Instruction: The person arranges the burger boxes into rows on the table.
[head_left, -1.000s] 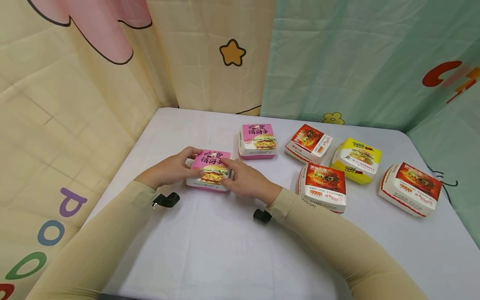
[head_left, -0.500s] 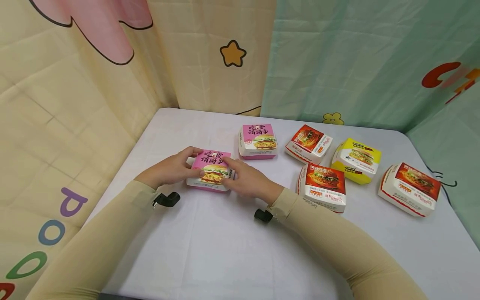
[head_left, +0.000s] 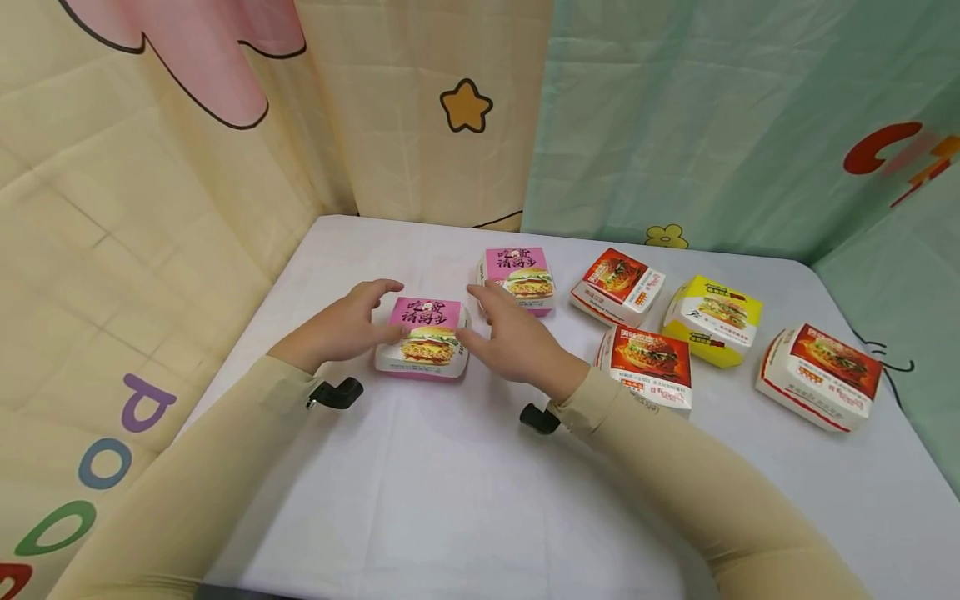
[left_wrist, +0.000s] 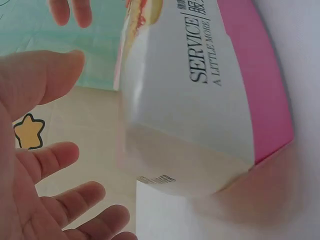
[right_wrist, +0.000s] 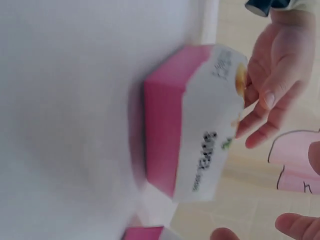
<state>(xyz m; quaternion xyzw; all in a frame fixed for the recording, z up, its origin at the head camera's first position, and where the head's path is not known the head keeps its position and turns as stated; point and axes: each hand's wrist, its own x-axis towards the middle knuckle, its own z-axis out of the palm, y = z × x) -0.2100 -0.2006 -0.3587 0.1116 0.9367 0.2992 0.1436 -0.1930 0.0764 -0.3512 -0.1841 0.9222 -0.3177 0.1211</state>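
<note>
A pink and white burger box stands shut on the white table, its burger picture facing up. On its left side my left hand hovers with fingers spread and holds nothing; the left wrist view shows a gap between these fingers and the box. My right hand is raised at the box's right side, thumb and fingers apart, also holding nothing. Its fingertips overlap the lower left of a second pink burger box in the head view. The right wrist view shows the first box's pink base resting on the cloth.
To the right stand several more boxes: a red and white box at the back, another red and white box partly behind the right wrist, a yellow box, and a red-topped box farthest right. Printed curtains enclose the table.
Both hands have let go of the nearer pink burger box and lifted apart from it, the right one moving rightward. The box has shifted very slightly; the other boxes stay put.
</note>
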